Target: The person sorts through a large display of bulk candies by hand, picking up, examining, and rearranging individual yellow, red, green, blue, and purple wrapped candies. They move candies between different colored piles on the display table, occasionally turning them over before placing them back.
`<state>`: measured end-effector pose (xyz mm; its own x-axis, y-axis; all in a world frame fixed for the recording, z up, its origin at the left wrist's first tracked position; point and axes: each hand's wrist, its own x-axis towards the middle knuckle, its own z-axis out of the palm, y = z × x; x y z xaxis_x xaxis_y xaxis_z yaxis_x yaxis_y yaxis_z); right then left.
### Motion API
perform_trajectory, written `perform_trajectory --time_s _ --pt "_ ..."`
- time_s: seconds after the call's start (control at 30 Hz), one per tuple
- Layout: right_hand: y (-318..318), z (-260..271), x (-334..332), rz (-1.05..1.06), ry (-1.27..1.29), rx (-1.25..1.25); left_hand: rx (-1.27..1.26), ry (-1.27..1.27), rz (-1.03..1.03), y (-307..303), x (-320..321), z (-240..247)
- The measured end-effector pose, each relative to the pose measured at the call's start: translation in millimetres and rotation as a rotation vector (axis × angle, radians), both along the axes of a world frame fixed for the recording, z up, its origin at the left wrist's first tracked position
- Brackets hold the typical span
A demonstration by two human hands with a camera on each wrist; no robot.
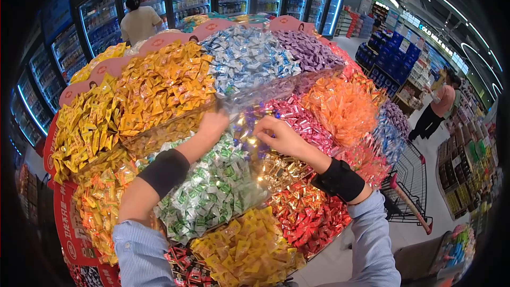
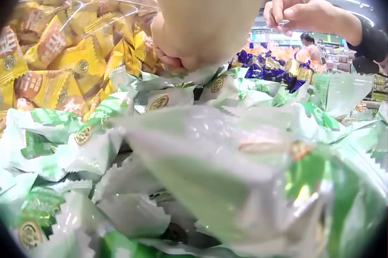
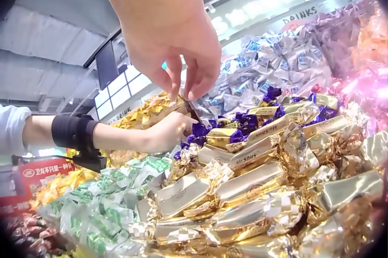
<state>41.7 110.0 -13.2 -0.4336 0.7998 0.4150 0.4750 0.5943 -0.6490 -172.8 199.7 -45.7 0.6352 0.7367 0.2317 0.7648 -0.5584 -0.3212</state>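
Observation:
The left hand (image 1: 214,123) is low over the place where green-and-white wrapped sweets (image 1: 212,186) meet the clear divider. In the right wrist view, curled fingers of the left hand (image 3: 170,132) lie against purple-and-gold wrapped sweets (image 3: 225,135); whether they grip one is hidden. Above the purple and gold sweets hovers the right hand (image 1: 276,132), bent at the wrist. Its thumb and fingers come together in the right wrist view (image 3: 182,97), with no sweet visible between them. Gold-wrapped bars (image 3: 251,185) lie below the right hand.
Orange-yellow packets (image 1: 164,85), blue-and-white sweets (image 1: 247,56) and pink sweets (image 1: 303,122) fill neighbouring sections. A shopping cart (image 1: 409,180) stands at the right. One person (image 1: 139,21) is by the fridges at the back left, others (image 1: 441,101) at the right.

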Motion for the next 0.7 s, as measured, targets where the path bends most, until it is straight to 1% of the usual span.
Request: perform_trajectory --time_s 0.03,0.13,0.17,0.2,0.23,0.27,0.3,0.33,0.4,0.43,0.47,0.5,0.6,0.63,0.7 --pt "-1.9 0.2 0.7 -0.006 -0.002 -0.001 -0.007 0.024 -0.003 -4.4 0.1 7.0" --pt "-3.0 2.0 5.7 -0.031 -0.005 -0.011 -0.015 -0.014 -0.012 -21.2 -3.2 32.2" --pt "-2.9 1.4 8.6 -0.044 -0.001 -0.018 0.039 -0.096 -0.004 -28.3 -4.0 41.4" --pt "-3.0 0.7 11.5 -0.058 0.005 -0.027 0.016 -0.263 -0.039 -34.2 -5.7 50.5" --pt "-3.8 2.1 13.4 -0.068 -0.009 0.018 -0.008 -0.429 -0.074 -39.3 -7.3 59.8" --pt "-5.1 4.2 14.0 -0.088 0.018 -0.066 -0.033 -0.595 -0.107 -45.0 -9.4 69.2" --pt "-8.7 10.5 12.9 -0.107 0.046 -0.150 -0.213 -0.763 -0.004 -54.3 -7.0 81.3" --pt "-11.1 14.9 12.1 -0.126 0.074 -0.233 -0.306 -0.839 -0.045 -52.8 -7.2 80.2" --pt "-11.7 16.3 8.8 -0.076 0.207 -0.256 -0.492 -0.991 -0.126 -54.9 -6.8 84.4" --pt "-11.3 17.0 5.9 -0.034 0.286 -0.264 -0.635 -1.035 0.007 -61.6 -3.5 91.4" --pt "-11.7 18.5 2.0 0.008 0.365 -0.270 -0.661 -1.073 0.002 -65.6 -0.1 93.8" --pt "-16.1 25.7 -4.8 -0.010 0.423 -0.330 -0.686 -1.111 -0.003 -68.8 1.9 95.0" --pt "-10.4 19.0 -11.9 0.027 0.576 -0.415 -0.769 -1.253 -0.001 -77.8 8.5 91.2" --pt "-10.0 18.3 -14.7 0.024 0.588 -0.398 -0.799 -1.304 0.002 -80.4 8.8 88.2" --pt "-10.9 18.5 -19.4 0.015 0.614 -0.367 -0.804 -1.315 -0.053 -83.1 7.8 81.9"
